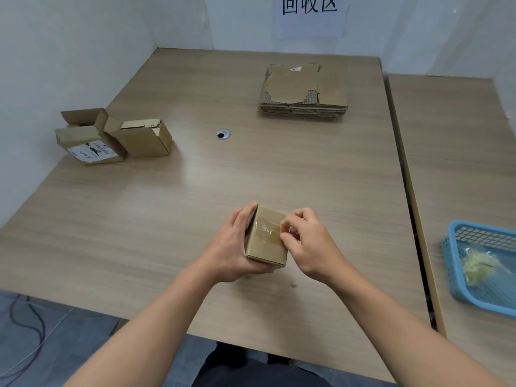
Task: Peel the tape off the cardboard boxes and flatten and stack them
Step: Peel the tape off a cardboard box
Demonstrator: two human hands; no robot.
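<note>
Office-like sorting corner: laminate desk [279, 169] with cable grommet [223, 134], white partition walls [69, 51], paper sign [310, 23]

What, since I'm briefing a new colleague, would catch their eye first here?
The hands at the table's near middle: the left hand grips a small taped box while the right hand pinches its tape. Beyond, a stack of flattened cardboard lies far right, opened boxes far left, a blue basket at the right edge.

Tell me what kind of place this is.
Probably a cardboard recycling station: a white paper wall sign reading 回收区 (recycling area), a stack of flattened brown cardboard on the wood-grain table, and a blue plastic basket holding crumpled clear tape.
</note>
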